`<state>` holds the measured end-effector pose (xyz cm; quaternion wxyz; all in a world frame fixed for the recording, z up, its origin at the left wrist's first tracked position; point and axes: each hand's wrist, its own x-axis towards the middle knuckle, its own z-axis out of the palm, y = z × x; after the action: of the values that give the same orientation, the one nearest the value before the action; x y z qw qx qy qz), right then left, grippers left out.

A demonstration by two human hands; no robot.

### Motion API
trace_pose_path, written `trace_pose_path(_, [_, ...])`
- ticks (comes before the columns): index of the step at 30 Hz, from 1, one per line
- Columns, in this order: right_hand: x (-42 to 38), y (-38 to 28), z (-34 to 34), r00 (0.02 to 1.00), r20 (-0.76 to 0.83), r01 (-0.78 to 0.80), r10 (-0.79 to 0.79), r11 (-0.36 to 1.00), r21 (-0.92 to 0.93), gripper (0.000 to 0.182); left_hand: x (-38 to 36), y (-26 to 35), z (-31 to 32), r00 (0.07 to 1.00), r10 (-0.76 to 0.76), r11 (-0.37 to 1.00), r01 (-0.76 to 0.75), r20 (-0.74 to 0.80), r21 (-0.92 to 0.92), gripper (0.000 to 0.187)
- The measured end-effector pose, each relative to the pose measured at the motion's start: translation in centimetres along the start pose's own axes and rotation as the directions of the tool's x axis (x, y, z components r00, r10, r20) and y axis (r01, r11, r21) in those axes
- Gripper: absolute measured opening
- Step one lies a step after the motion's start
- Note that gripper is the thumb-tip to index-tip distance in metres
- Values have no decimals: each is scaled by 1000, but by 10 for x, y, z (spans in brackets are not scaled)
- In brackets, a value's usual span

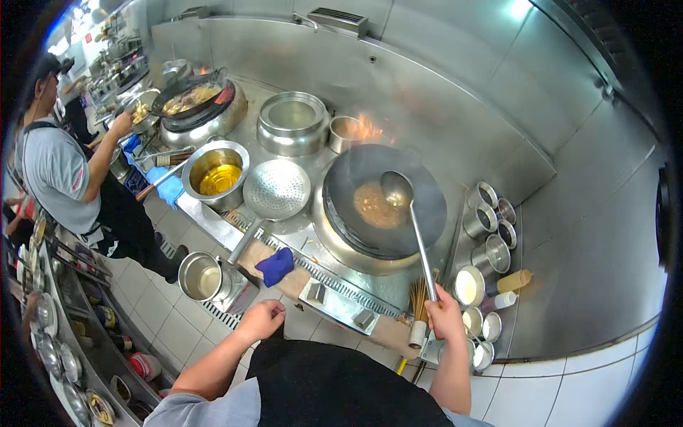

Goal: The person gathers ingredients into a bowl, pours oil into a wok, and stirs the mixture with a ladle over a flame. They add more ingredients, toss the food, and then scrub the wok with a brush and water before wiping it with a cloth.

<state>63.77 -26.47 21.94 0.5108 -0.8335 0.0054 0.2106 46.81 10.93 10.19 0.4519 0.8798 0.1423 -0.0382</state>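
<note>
My right hand (446,314) is closed around the long handle of a metal ladle (397,189). The ladle's bowl hangs over a dark wok (420,224) on the burner, just above a pool of brown liquid food (378,206). In front of my waist, my left hand (262,320) is curled closed, with nothing showing in it. It is nearest a purple cloth (275,267) on the counter edge. A perforated strainer (276,189) lies left of the wok, its handle pointing toward me. Below my right hand's ladle handle, a bamboo wok brush (418,313) sits at the counter edge.
Flames rise behind the wok near a small pot (344,135). A pot of yellow oil (220,178), a lidded-looking steel pot (292,122) and a lower pot (202,277) stand left. Seasoning containers (491,254) line the right. A co-worker (67,167) handles another wok (186,98).
</note>
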Motion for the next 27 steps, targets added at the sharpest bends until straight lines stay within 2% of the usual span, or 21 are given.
trace_pose_path(1, [6, 5, 0, 996, 86, -31, 14, 980, 197, 53, 3, -8, -6, 1000, 10, 1000, -10, -1, 22, 22])
trace_pose_path(2, [14, 13, 11, 996, 91, -35, 19, 982, 186, 53, 2, -16, -14, 1000, 2, 1000, -2, -1, 12, 22])
trace_pose_path(3, [27, 24, 24, 977, -125, 120, -171, 933, -339, 52, 2, -22, -23, 998, -55, 998, 56, -11, 40, 23])
trace_pose_path(4, [44, 38, 37, 877, -199, 125, -437, 608, -784, 51, 3, -31, -31, 993, -113, 991, 114, -25, 67, 24])
trace_pose_path(5, [67, 57, 45, 915, -262, 141, -306, 853, -502, 52, 3, -47, -36, 983, -185, 980, 186, -19, 70, 23])
trace_pose_path(6, [65, 23, 60, 915, -250, 155, -316, 848, -507, 52, 3, -64, -41, 981, -191, 979, 192, -32, 62, 23])
trace_pose_path(7, [64, -14, 72, 958, -218, 138, -185, 967, -214, 51, 2, -82, -46, 971, -239, 969, 240, -23, 53, 23])
trace_pose_path(8, [65, -53, 87, 988, -141, 72, -58, 993, 98, 50, 1, -97, -50, 957, -288, 956, 289, -9, 46, 23])
trace_pose_path(10, [92, -109, 109, 996, -17, 89, -88, 963, 255, 39, 0, -128, -53, 959, -282, 957, 281, 5, 71, 23])
trace_pose_path(11, [114, -137, 121, 995, 45, 73, -89, 956, 285, 27, 2, -130, -63, 942, -334, 942, 333, 35, 42, 24])
trace_pose_path(12, [138, -167, 135, 984, 138, 72, -108, 967, 243, 32, 4, -131, -71, 921, -383, 923, 383, 70, 14, 25])
trace_pose_path(14, [207, -204, 180, 979, 168, 64, -113, 960, 274, 12, 7, -154, -75, 928, -372, 928, 371, 19, 19, 26])
trace_pose_path(15, [237, -221, 209, 982, 168, 36, -88, 956, 292, 7, 6, -163, -77, 935, -354, 935, 355, -34, 25, 27])
trace_pose_path(18, [314, -241, 293, 989, 8, 150, -150, 989, 18, 5, -3, -159, -101, 921, -383, 920, 387, -69, 68, 27])
trace_pose_path(20, [354, -241, 324, 996, 71, 55, -60, 996, 73, 5, -15, -192, -93, 920, -381, 923, 385, -93, 26, 27])
trace_pose_path(21, [348, -257, 328, 978, 199, -116, 70, 966, 229, 8, -23, -198, -95, 913, -395, 917, 398, -103, 11, 27])
trace_pose_path(22, [353, -262, 328, 978, 197, -115, 68, 965, 238, 8, -29, -203, -97, 905, -410, 911, 412, -111, -7, 26])
trace_pose_path(23, [355, -266, 324, 889, 451, -360, 84, 736, 574, 10, -34, -206, -100, 907, -407, 912, 409, -110, -1, 26])
trace_pose_path(24, [356, -269, 321, 754, 656, -605, -28, 359, 711, 12, -36, -208, -103, 887, -452, 891, 455, -96, 2, 26])
trace_pose_path(25, [355, -268, 317, 750, 660, -621, -54, 287, 729, 17, -39, -210, -103, 863, -498, 866, 500, -80, 4, 26])
trace_pose_path(27, [332, -265, 300, 763, 640, -602, -85, 265, 753, 19, -42, -227, -98, 868, -489, 872, 490, -87, -4, 25])
